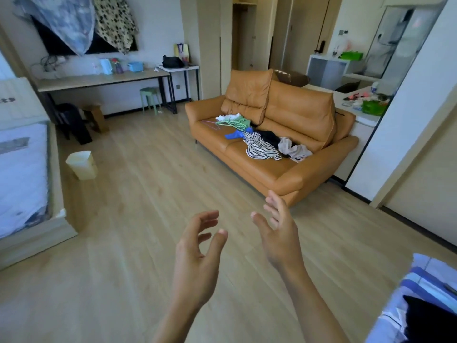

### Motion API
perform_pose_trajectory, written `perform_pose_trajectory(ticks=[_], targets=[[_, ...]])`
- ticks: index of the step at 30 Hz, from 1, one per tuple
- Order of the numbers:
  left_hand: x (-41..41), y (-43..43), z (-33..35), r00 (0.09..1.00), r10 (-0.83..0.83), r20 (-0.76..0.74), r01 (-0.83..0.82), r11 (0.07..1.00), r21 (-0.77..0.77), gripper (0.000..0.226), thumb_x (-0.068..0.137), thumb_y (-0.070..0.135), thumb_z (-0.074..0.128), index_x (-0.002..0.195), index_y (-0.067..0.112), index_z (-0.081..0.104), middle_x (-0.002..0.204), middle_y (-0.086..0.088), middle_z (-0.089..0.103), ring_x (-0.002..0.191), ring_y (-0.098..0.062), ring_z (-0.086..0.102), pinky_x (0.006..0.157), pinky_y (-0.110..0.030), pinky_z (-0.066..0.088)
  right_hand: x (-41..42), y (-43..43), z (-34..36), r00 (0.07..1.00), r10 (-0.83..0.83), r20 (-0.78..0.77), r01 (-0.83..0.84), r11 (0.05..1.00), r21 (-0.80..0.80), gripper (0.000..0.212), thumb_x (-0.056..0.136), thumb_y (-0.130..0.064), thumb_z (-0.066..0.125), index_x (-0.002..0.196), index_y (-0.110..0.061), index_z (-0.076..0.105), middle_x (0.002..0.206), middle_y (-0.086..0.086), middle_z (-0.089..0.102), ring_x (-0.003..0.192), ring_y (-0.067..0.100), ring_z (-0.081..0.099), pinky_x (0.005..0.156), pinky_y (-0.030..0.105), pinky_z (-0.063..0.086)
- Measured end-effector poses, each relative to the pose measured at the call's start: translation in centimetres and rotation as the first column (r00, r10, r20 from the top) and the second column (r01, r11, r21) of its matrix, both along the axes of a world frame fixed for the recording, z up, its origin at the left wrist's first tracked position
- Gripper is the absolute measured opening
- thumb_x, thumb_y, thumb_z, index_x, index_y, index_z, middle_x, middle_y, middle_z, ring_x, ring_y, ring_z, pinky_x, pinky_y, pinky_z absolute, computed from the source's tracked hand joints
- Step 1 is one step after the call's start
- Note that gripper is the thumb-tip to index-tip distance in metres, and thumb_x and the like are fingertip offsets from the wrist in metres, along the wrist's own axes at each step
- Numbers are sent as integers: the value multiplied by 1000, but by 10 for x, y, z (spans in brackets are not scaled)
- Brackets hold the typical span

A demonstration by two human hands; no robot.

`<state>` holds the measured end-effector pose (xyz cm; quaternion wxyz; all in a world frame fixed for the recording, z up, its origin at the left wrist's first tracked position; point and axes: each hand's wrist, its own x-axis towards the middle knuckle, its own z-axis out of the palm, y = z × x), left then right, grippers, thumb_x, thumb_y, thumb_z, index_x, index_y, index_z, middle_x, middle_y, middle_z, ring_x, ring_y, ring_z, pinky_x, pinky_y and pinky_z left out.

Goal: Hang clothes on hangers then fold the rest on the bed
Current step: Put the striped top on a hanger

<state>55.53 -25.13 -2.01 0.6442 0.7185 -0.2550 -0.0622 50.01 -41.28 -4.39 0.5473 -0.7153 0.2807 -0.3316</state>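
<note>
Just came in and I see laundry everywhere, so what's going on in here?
A person stands on the wooden floor with both hands raised and empty: the left hand and right hand are open, holding nothing. A pile of clothes lies untouched on the orange sofa ahead, with green hangers beside it. The bed is off to the left. Nothing looks hung or folded yet.

Pale wood-plank floor point(153, 194) fills the daylit room, with a tan leather sofa point(291, 169) at two o'clock, a long desk point(99, 80) against the white wall at eleven, and a cream wastebasket point(82, 165) at nine.
</note>
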Motion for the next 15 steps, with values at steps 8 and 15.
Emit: perform_pose_trajectory(ticks=[8, 15], targets=[[126, -102, -19, 996, -81, -31, 82, 996, 23, 32, 87, 35, 58, 118, 32, 62, 119, 16, 66, 118, -5, 59, 97, -31, 48, 127, -100, -23, 997, -73, 18, 71, 992, 101, 61, 94, -25, 69, 149, -30, 43, 141, -12, 53, 127, -1, 52, 108, 29, 41], [261, -211, -16, 999, -48, 15, 47, 997, 60, 31, 87, 37, 58, 118, 35, 61, 117, 20, 66, 117, -3, 60, 97, -29, 48, 262, -223, -26, 998, -63, 27, 59, 990, 128, 60, 94, -20, 69, 148, -26, 45, 137, -8, 54, 123, 4, 56, 107, 32, 45]])
